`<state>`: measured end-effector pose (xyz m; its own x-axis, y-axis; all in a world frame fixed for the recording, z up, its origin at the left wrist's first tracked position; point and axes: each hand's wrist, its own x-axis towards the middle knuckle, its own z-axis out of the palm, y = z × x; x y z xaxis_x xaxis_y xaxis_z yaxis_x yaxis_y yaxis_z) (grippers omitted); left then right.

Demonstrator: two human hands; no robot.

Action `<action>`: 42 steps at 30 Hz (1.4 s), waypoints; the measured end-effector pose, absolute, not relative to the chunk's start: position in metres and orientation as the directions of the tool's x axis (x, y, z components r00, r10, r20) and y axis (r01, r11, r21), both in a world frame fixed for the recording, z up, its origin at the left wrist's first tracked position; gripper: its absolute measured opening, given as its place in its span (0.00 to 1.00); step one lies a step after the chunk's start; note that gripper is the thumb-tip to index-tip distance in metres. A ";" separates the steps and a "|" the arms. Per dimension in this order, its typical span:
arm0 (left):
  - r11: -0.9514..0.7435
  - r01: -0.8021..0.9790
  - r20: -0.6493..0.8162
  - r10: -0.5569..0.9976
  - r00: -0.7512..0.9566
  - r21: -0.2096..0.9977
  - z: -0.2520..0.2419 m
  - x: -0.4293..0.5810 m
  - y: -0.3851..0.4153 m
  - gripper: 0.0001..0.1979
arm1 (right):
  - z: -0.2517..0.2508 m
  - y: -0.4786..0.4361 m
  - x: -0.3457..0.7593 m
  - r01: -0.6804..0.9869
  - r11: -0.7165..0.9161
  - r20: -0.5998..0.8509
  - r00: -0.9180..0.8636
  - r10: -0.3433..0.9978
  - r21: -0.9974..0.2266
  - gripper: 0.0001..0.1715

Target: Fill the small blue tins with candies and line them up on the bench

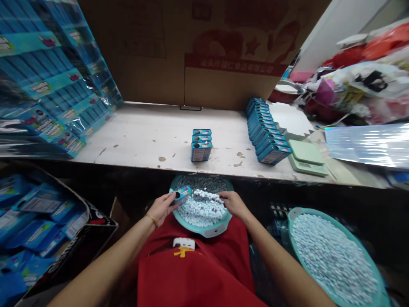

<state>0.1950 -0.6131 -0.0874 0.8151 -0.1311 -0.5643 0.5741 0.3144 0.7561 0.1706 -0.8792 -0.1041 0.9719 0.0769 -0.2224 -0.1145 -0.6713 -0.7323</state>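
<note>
My left hand (162,207) is closed around a small blue box (183,193), tilted over the left side of a turquoise basin (212,233). Small white and pale blue pellets (200,214) fill the basin, which rests at my lap. At its right side, my right hand (234,203) has its fingers pressed together next to a raised heap of pellets (207,196). What those fingers grip is hidden by the pellets. Three similar blue boxes (201,152) stand in a short row on the white table (143,136) just beyond the basin.
A longer row of blue boxes (273,154) stands beside a pale green scale (307,157). Wrapped stacks of blue packs (47,85) rise at left, above a carton of blue boxes (38,209). A second pellet basin (335,256) sits lower right. One large cardboard box (153,81) blocks the back.
</note>
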 end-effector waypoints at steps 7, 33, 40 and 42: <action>0.243 0.580 -0.584 -0.065 0.809 0.777 -0.106 0.199 -0.639 0.11 | -0.050 -0.849 0.185 0.040 -0.898 -0.260 0.951 0.168 -0.438 0.21; -0.629 -0.153 0.022 -0.211 0.977 0.762 -0.141 0.204 -0.622 0.18 | -0.022 -0.836 0.198 0.089 -0.990 -0.331 0.936 0.122 -0.113 0.23; -0.600 -0.220 0.055 -0.282 0.958 0.769 -0.135 0.200 -0.628 0.18 | -0.004 -0.804 0.184 0.208 -0.978 -0.251 0.947 0.203 -0.005 0.17; -0.580 -0.179 0.041 -0.243 0.969 0.795 -0.132 0.201 -0.626 0.18 | 0.004 -0.802 0.179 0.246 -0.969 -0.202 0.950 0.239 0.010 0.17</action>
